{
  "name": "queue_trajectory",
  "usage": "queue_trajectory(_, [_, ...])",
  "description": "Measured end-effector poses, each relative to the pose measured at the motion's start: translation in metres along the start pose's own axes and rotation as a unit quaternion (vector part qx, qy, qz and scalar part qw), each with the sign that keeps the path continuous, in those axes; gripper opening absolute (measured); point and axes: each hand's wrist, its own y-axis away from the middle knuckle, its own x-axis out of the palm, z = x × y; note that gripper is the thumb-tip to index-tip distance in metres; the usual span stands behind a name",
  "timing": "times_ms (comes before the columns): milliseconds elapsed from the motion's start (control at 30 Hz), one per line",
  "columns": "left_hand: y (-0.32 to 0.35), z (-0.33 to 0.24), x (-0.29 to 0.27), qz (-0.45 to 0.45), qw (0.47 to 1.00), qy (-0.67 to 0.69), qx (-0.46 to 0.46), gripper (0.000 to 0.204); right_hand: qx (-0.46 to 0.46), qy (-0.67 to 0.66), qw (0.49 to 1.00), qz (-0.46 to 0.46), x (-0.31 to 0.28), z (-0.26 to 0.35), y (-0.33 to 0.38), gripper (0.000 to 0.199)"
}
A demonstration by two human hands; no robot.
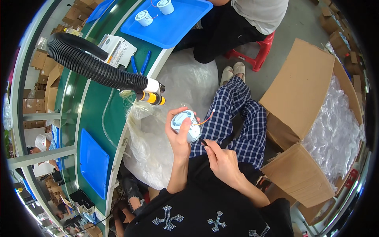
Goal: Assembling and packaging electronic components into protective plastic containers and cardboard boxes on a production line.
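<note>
My left hand (178, 136) grips a small round white and pale-blue part (185, 125), held up over my lap. Thin orange and red wires (205, 119) trail off its right side. Just below the part, my right hand (221, 158) pinches a thin black wire or tool tip (202, 142) against its lower edge. My legs, in blue checked trousers (241, 118), lie under both hands.
A green workbench (92, 114) runs along my left, with a black ribbed hose (87, 63), a yellow-tipped tool (152, 98), a blue tray (94, 162) and a big clear plastic bag (177, 87). Another person sits at the top by a blue tray (173, 23) holding two similar parts. An open cardboard box (312, 118) of plastic wrapping stands to my right.
</note>
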Motion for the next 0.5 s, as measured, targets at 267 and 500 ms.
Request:
queue_trajectory(267, [0.003,0.0,0.005,0.023,0.998,-0.062,-0.011,0.033,0.011,-0.08,0.994,-0.068,0.022,-0.006,0.015,0.015])
queue_trajectory(500, [0.005,-0.001,0.007,0.033,0.996,-0.085,-0.015,0.032,0.052,-0.129,0.988,-0.069,0.023,-0.001,0.018,0.016])
